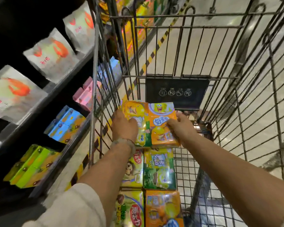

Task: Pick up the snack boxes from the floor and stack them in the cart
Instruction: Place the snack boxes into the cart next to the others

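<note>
Inside the wire cart [203, 76] I hold two snack boxes side by side near its far end. My left hand [124, 126] grips a yellow-green box [134, 112], and my right hand [181, 126] grips an orange box [161, 122] with a cartoon sponge on it. Both boxes sit just above the cart floor, touching each other. Nearer to me, several more snack boxes lie flat in two rows: a yellow one [134, 169], a green one [159, 169], another yellow-green one [129, 210] and an orange one [162, 208].
A dark shelf unit [59, 89] stands close on the left, holding white snack bags [51, 54], pink [87, 94], blue [67, 122] and green boxes [33, 166]. The right half of the cart floor [208, 202] is bare mesh. A pale floor with a yellow-black stripe [154, 51] lies beyond.
</note>
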A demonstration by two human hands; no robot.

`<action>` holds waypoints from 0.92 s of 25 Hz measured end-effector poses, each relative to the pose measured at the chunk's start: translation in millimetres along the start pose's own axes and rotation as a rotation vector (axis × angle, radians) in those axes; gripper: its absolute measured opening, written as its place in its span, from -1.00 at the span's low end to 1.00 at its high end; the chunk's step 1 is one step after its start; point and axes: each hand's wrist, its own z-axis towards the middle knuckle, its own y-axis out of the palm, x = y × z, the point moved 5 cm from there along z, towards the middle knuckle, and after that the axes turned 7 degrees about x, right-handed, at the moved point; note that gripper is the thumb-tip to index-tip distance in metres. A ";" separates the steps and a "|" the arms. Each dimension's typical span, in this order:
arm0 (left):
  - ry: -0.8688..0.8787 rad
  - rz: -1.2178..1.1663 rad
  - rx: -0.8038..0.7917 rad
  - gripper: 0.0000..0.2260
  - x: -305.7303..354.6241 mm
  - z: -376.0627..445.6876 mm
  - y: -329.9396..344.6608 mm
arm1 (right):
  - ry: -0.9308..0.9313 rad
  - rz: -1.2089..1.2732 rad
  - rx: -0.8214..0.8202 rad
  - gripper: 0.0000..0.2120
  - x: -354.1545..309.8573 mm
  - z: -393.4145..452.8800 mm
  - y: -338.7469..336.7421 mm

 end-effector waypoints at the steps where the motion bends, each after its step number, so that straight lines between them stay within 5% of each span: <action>1: 0.105 0.079 -0.007 -0.55 0.3 -3.2 1.6 | 0.005 -0.012 0.020 -0.80 2.4 1.2 -0.3; 6: 0.340 0.516 0.061 -0.64 -0.1 -18.1 3.8 | -0.081 -0.191 0.164 -0.62 -3.7 -9.9 -4.0; 12: 0.353 0.583 -0.031 -0.50 10.0 -42.9 5.7 | -0.305 -0.461 0.365 -0.55 -4.9 -48.9 -4.9; 15: 0.391 0.665 -0.113 -0.52 2.8 -44.5 16.6 | -0.339 -0.555 0.313 -0.60 -8.2 -46.8 8.9; 23: 0.234 0.467 -0.083 -0.48 4.7 -32.8 12.6 | -0.369 -0.676 0.132 -0.31 -4.9 -37.0 35.2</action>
